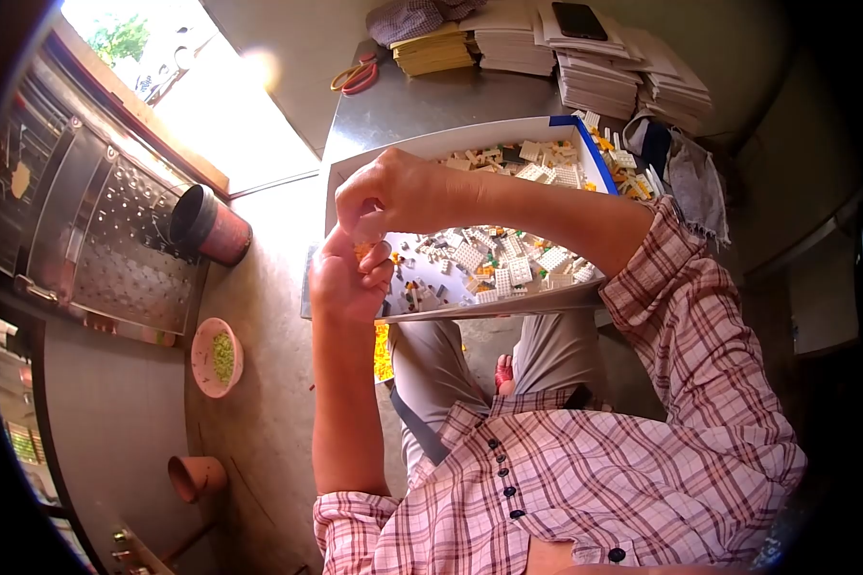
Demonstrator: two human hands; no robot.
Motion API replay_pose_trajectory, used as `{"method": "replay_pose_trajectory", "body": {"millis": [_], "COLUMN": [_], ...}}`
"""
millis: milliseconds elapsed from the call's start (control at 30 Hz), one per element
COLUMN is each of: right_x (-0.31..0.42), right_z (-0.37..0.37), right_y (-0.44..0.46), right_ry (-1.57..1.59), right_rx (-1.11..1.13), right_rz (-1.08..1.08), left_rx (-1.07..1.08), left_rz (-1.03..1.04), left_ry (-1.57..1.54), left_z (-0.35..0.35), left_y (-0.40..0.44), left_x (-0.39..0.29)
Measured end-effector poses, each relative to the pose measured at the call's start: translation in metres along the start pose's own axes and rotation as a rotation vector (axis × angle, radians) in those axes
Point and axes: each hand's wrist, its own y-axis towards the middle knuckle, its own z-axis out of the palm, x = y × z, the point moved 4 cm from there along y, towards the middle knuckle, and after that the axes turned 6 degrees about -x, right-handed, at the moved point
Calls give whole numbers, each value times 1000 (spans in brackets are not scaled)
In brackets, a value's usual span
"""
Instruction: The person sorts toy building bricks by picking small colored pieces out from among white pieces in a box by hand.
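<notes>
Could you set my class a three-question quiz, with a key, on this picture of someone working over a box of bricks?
1. True or false: the phone lies inside the box.
2. Which colour are most of the bricks? A) blue B) white C) purple
3. Fill in: the left hand and right hand are close together, near the picture's ____ end of the box.

Key: 1. False; it lies on a white stack. 2. B. 3. Left.

Your right forearm (pixel 547 211) across the tray (pixel 527 306), paper stacks (pixel 594 81) blocking your reach beyond, a passable strip of metal tabletop (pixel 431 103) between tray and stacks
</notes>
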Motion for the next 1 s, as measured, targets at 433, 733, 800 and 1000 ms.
{"method": "replay_pose_trajectory", "body": {"millis": [433,733,800,1000], "right_x": [-65,-36,-23,-9], "right_z": [17,-4,-4,3], "right_y": [-23,-4,-1,-2], "right_ry": [-646,-324,-155,-97], "right_rx": [231,-44,-49,-102], "right_rz": [71,174,86,-40], "left_rx": [14,-6,-55,-44], "left_rz": [8,-48,-58,41], "left_ry": [-159,-153,-123,-121], "left_z": [-11,-13,-5,-8], "left_y": [3,6,3,3], "left_x": [2,3,3,1]}}
